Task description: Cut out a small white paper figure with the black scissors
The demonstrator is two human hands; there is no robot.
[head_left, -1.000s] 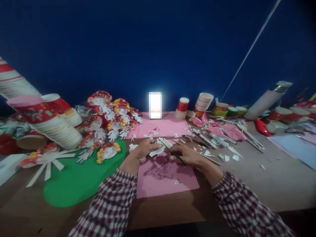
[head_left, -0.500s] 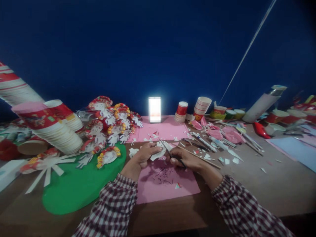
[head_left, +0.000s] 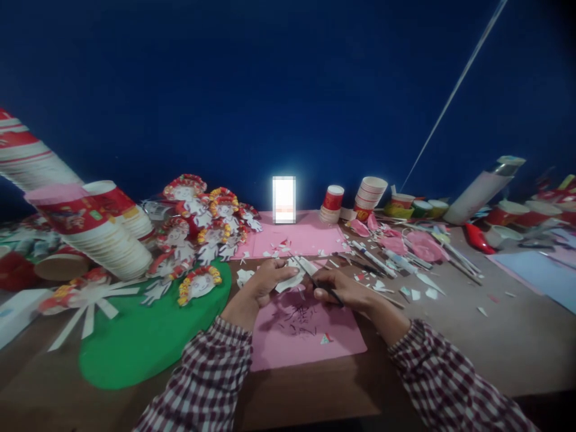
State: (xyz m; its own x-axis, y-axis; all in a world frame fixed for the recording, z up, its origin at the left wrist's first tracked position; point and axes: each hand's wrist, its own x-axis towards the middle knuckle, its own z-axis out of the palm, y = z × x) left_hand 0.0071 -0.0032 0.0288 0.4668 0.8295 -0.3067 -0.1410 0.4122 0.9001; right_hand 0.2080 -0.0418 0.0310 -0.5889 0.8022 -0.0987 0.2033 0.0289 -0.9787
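Observation:
My left hand (head_left: 270, 281) pinches a piece of white paper (head_left: 292, 281) between thumb and fingers. From the other side, my right hand (head_left: 344, 289) grips a pair of scissors (head_left: 332, 294) with dark handles. The blades point up and left and lie against the paper's right edge. Both hands are above a pink sheet (head_left: 310, 342) with dark handwriting and a small triangular scrap on it. Just left of my left hand lies some crumpled white paper (head_left: 244, 276).
A green sheet (head_left: 148, 351) carries cut-out paper figures (head_left: 198, 285) on the left, beside leaning stacks of paper cups (head_left: 103, 240). Paper scraps, pens (head_left: 378, 261) and pink pieces (head_left: 423, 245) litter the right. A red-and-white cup stack (head_left: 333, 198) stands behind.
The view has shifted very slightly. The scissors and paper stay almost in the same place between my hands, with no clear change of hold.

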